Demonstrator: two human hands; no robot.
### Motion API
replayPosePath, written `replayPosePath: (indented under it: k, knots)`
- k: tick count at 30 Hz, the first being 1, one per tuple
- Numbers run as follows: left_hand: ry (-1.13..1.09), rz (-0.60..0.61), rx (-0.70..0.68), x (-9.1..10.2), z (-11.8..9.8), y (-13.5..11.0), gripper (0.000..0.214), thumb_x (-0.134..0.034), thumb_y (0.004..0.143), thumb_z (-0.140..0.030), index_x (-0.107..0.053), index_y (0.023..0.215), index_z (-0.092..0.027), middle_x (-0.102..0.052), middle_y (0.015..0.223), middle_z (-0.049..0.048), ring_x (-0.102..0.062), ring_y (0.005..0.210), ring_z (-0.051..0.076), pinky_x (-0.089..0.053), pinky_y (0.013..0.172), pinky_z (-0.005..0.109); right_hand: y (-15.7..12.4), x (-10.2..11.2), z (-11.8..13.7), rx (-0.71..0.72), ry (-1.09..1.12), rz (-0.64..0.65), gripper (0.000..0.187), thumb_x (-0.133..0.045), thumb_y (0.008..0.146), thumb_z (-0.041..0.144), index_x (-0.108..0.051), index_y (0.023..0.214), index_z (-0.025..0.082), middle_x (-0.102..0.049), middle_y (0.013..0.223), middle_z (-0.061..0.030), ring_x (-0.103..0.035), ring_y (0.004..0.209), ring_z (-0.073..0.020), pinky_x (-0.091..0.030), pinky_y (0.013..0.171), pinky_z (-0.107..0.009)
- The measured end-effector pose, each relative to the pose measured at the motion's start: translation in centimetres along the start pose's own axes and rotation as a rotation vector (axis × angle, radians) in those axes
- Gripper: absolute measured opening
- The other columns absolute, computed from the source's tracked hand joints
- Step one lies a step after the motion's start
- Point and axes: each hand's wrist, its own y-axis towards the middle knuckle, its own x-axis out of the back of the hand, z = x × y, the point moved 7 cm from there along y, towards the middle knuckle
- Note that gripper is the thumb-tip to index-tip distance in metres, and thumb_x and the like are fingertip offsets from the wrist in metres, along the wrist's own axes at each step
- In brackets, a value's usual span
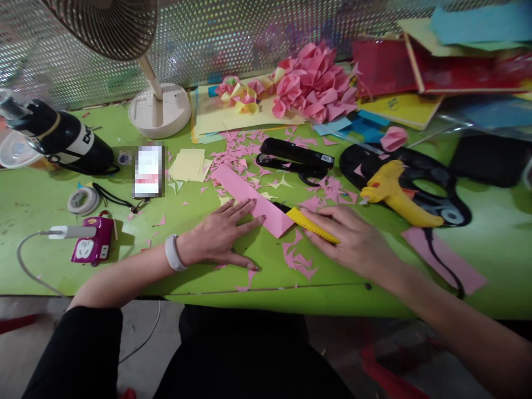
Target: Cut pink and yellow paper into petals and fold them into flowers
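A folded strip of pink paper [249, 198] lies slantwise on the green table. My left hand [220, 233] is open, its fingers spread, with some fingertips on the strip's near edge and the thumb towards the table's front. In my right hand [349, 238] is a yellow utility knife [312, 224], gripped by its handle. Its dark front end is at the strip's right side, near the lower end; whether the blade touches the paper I cannot tell. Small pink paper scraps [297, 259] lie below the knife.
Behind the strip are a black stapler [295, 155], yellow paper squares [190, 165] and a heap of pink paper flowers [313, 83]. A yellow glue gun [394, 194] rests on a black stand at right. Leftward are a phone [148, 172], a fan [160, 111], a bottle [68, 136] and a purple socket [93, 241].
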Motion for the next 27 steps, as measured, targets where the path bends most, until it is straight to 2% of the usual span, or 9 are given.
replayPosePath:
  k: [8,16,22,27]
  knots:
    - [-0.042,-0.019,0.004,0.2,0.0,0.0,0.108,-0.052,0.074,-0.086,-0.036,0.154,-0.015,-0.018,0.164,0.0218,-0.02,0.152,0.039,-0.018,0.124,0.054,0.3,-0.1,0.1,0.033,-0.048,-0.032,0.047,-0.063,0.092,0.016,-0.056,0.139,0.014,-0.065,0.106,-0.0138,-0.066,0.096,-0.0282,-0.057,0.081,-0.042]
    - [-0.037,-0.027,-0.002,0.2,0.0,0.0,0.107,-0.048,0.076,-0.086,-0.036,0.154,-0.014,-0.02,0.164,0.0217,-0.022,0.152,0.039,-0.018,0.124,0.053,0.8,-0.5,0.2,-0.004,-0.024,-0.031,0.043,-0.06,0.094,0.021,-0.059,0.137,0.02,-0.067,0.104,-0.0109,-0.066,0.096,-0.0273,-0.056,0.078,-0.04]
    - [-0.019,-0.012,-0.002,0.0,0.0,0.0,0.106,-0.049,0.077,-0.084,-0.033,0.156,-0.014,-0.016,0.164,0.0214,-0.02,0.153,0.04,-0.018,0.124,0.055,0.7,-0.6,0.4,-0.019,-0.052,-0.041,0.045,-0.059,0.094,0.021,-0.057,0.139,0.021,-0.064,0.103,-0.0107,-0.065,0.094,-0.0258,-0.057,0.079,-0.039]
    - [-0.015,0.005,0.007,-0.1,0.1,0.0,0.108,-0.05,0.076,-0.085,-0.033,0.156,-0.015,-0.014,0.165,0.0204,-0.018,0.153,0.039,-0.015,0.125,0.054,0.2,-0.7,-1.0,-0.088,-0.125,-0.071,0.045,-0.056,0.096,0.022,-0.056,0.14,0.019,-0.064,0.101,-0.0112,-0.064,0.095,-0.0269,-0.057,0.083,-0.041]
